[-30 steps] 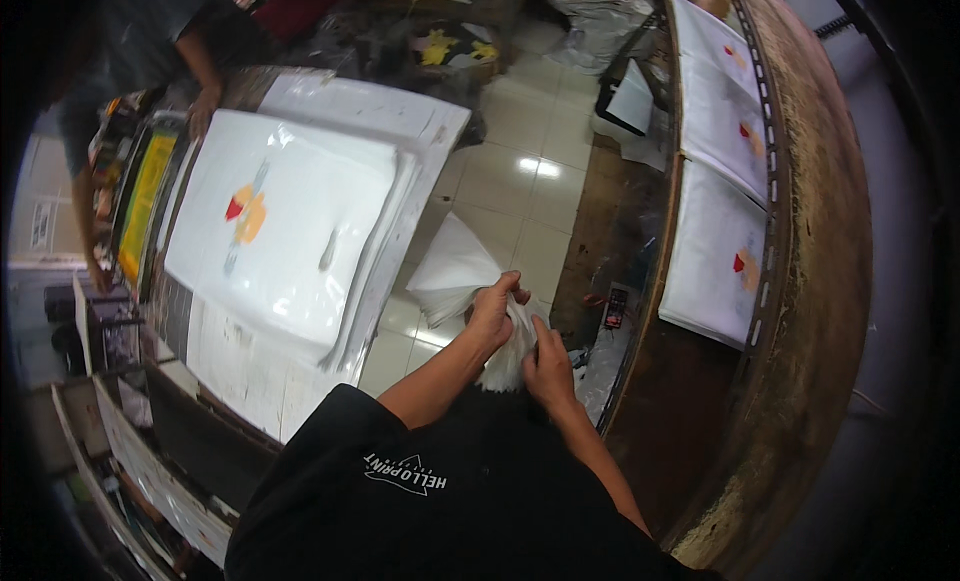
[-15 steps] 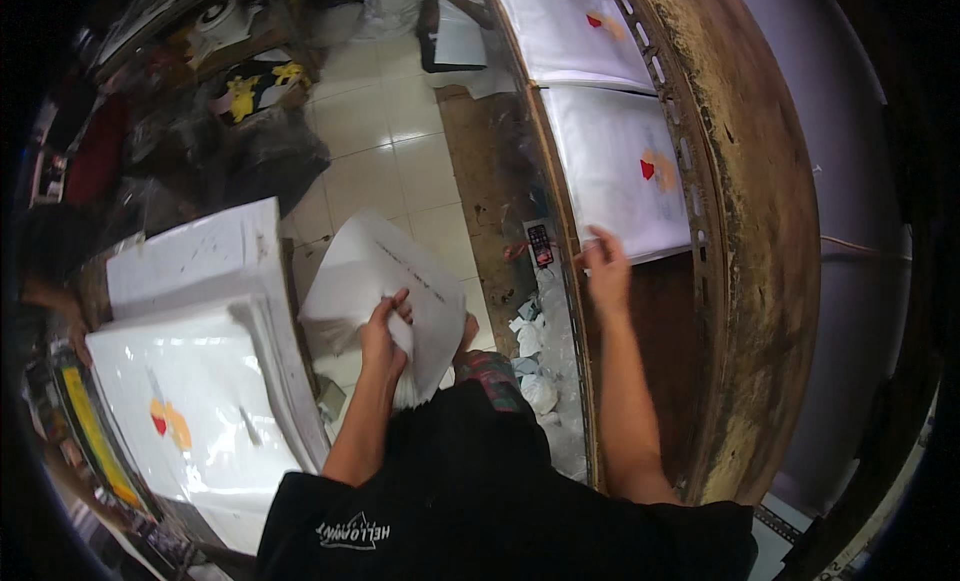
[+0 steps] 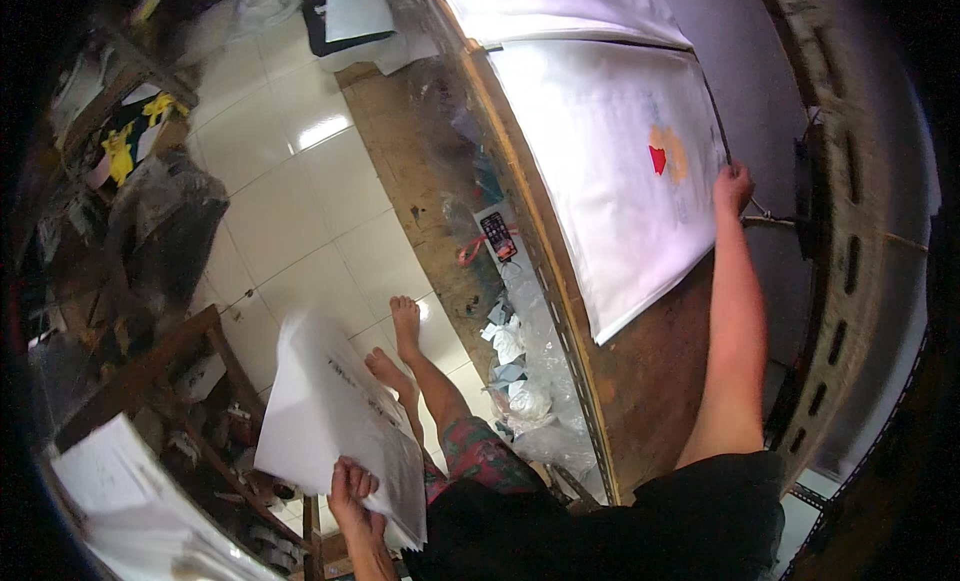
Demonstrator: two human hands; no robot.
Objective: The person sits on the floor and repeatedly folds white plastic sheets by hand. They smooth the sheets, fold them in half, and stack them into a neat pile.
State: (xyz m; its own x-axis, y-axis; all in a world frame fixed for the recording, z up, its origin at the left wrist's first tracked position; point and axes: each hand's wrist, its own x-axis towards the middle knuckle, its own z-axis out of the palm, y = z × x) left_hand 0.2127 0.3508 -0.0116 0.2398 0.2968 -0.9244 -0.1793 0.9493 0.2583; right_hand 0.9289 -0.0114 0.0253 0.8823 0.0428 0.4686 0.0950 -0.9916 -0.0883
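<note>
My left hand point(image 3: 357, 489) is closed on a bunch of white printed sheets point(image 3: 325, 421), which hang bent over my lap with dark lettering on the outer face. My right arm reaches over the wooden bench. At the far edge of a white sheet point(image 3: 600, 171) with a red and orange print, my right hand point(image 3: 733, 189) is closed beside a thin dark strip point(image 3: 715, 111). What its fingers hold, if anything, cannot be made out. Another white sheet point(image 3: 570, 6) lies farther up the bench.
A phone point(image 3: 498, 237) and crumpled white scraps point(image 3: 520, 401) lie beside the bench's wooden edge point(image 3: 540, 201). To the left are a wooden rack point(image 3: 215, 331), dark plastic bags point(image 3: 165, 211) and a stack of white sheets point(image 3: 120, 471). Tiled floor point(image 3: 300, 211) lies between.
My right hand has moved from the near edge of the bench sheet to its far right edge. The view has swung right, and the held sheets now sit lower left.
</note>
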